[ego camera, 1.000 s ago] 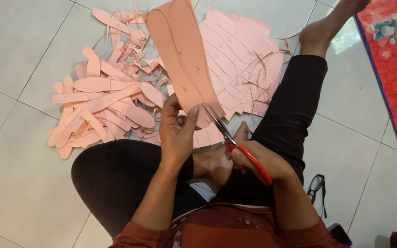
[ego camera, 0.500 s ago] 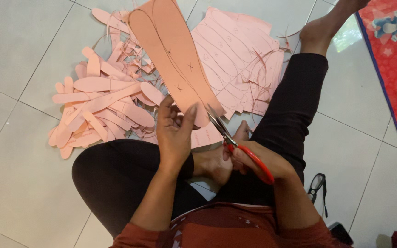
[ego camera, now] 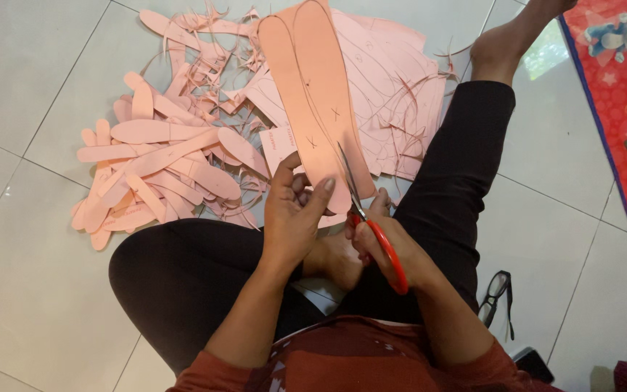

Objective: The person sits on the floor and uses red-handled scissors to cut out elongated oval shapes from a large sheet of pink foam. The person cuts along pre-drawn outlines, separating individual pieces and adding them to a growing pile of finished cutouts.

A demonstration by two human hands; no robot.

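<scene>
The pink foam sheet point(ego camera: 313, 94) stands lengthwise away from the person, its long axis leaning slightly left, near end pinched by the left hand point(ego camera: 293, 214). The right hand point(ego camera: 386, 243) grips red-handled scissors point(ego camera: 371, 218), blades on the sheet's right edge. Left of the sheet lies a heap of cut insoles point(ego camera: 154, 167); beyond that, bare floor tiles point(ego camera: 16, 87). Right of the sheet, an outstretched leg point(ego camera: 459, 167)

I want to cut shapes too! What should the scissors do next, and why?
Probably close and snip a little further along the drawn line. The scissors in the right hand sit at the edge of the pink sheet, which the left hand holds up.
</scene>
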